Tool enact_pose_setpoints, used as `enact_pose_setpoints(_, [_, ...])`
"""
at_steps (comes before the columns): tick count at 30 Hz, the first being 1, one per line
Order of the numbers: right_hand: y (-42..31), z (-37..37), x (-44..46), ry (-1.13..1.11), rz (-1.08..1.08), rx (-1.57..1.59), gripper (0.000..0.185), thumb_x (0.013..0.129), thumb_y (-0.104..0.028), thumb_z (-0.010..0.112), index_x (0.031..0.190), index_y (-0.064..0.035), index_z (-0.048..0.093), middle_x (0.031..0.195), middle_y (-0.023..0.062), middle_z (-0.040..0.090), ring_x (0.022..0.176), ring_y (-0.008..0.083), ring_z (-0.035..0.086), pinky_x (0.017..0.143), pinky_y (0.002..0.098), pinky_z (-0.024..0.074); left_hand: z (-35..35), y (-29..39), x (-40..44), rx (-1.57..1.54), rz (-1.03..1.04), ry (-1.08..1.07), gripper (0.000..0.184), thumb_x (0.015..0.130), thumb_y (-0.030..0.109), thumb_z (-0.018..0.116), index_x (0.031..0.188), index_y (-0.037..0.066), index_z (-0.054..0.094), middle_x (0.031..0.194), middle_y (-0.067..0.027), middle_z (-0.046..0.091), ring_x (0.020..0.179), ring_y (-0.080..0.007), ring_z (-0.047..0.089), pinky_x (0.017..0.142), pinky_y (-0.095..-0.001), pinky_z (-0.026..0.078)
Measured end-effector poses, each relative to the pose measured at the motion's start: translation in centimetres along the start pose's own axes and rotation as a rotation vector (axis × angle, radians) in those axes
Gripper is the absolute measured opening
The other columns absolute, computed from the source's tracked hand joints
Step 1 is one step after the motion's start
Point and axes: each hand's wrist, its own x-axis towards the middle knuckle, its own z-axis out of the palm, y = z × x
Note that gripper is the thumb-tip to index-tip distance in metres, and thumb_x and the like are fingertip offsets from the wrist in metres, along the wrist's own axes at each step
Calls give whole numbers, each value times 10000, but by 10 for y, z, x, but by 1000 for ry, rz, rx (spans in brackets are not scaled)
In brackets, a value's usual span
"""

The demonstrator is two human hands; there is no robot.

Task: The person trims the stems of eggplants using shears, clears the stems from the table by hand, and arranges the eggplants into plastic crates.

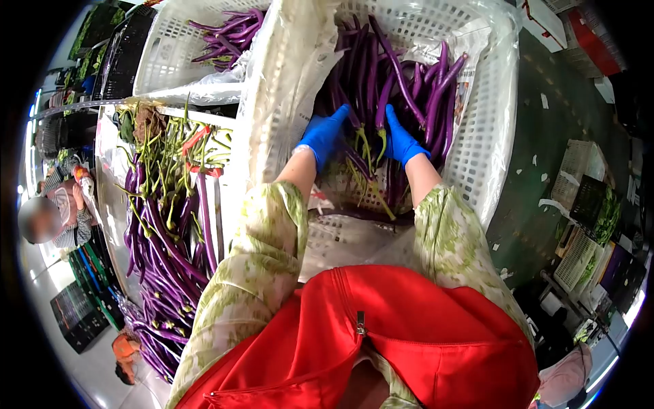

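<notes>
Both my hands wear blue gloves and reach into a white plastic crate (477,163) lined with clear film and newspaper. A bunch of long purple eggplants (371,82) lies between them, green stems toward me. My left hand (325,138) is closed against the left side of the bunch, thumb up. On the right side, my right hand (403,138) closes on the same bunch; the fingers of both hands are mostly hidden beneath the eggplants. More eggplants (439,95) lie to the right of it in the crate. One loose eggplant (364,215) lies across the crate's near end.
To my left, a large heap of eggplants (167,255) lies with stems and red tape (197,140). Another white crate (160,65) with a few eggplants stands at the upper left. Other people (65,204) are at the far left. Crates (579,177) stand on the floor at right.
</notes>
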Motion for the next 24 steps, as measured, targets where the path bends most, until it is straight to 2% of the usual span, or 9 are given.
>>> enact_pose_setpoints(3, [-8,-11,6,54,62,-361,836,809,-737,378,1353,-104,427,1318,85,509,1183,255,468,1066,426,287,-12,-6,31,152,36,-225,787,781,620,586,1291,31,473,1213,-142,565,1095,-218,530,956,-347,395])
enact_pose_setpoints(7, [17,4,-1,23,-230,-187,835,804,-738,390,1337,-97,448,1316,94,510,1166,268,484,1031,366,340,-12,15,-3,715,190,-195,927,754,734,490,1204,-76,522,1171,-257,571,1072,-362,570,925,-402,422])
enact_pose_setpoints(10, [14,11,-6,-41,-273,-65,798,819,-697,431,1339,-91,445,1306,99,516,1160,275,489,1013,384,363,-5,-13,26,656,284,-65,967,721,770,490,1214,-61,525,1204,-249,557,1133,-349,538,961,-388,404])
enact_pose_setpoints(11, [9,7,-8,-22,-184,-66,784,825,-684,436,1339,-92,445,1269,96,539,1138,274,500,998,393,377,-9,-14,29,469,189,-131,1015,683,806,487,1227,-50,524,1227,-242,545,1167,-337,516,984,-373,388])
enact_pose_setpoints(13, [8,-17,3,13,-561,-479,709,842,-647,453,1295,-103,481,1218,88,561,1105,265,514,990,383,379,-15,-12,40,242,154,-300,978,729,747,494,1314,-35,437,1309,-219,483,1223,-303,458,997,-375,375])
enact_pose_setpoints(15, [9,-29,13,14,-614,-475,661,855,-613,466,1285,-112,490,1216,79,560,1104,265,514,1003,380,367,-20,-6,33,77,149,-295,857,797,646,512,1323,-25,429,1310,-182,490,1203,-253,469,1013,-340,356])
enact_pose_setpoints(17, [0,15,-20,5,-343,-61,642,865,-582,476,1309,-118,472,1263,67,535,1136,272,498,1034,385,340,-18,1,16,3,185,-251,769,850,567,525,1340,-15,409,1325,-153,480,1201,-219,466,1031,-313,335])
enact_pose_setpoints(21, [2,-31,19,-96,-335,90,652,864,-570,487,1335,-120,446,1328,62,489,1197,271,451,1060,388,315,-4,-30,43,141,452,-17,775,872,516,538,1407,9,301,1420,-131,372,1288,-230,370,1069,-314,277])
enact_pose_setpoints(24, [4,-31,19,-99,-403,49,651,866,-537,508,1357,-118,420,1367,75,450,1249,264,401,1067,401,305,-1,-50,64,32,390,-2,809,851,534,548,1409,7,291,1424,-147,359,1302,-244,347,1077,-323,258])
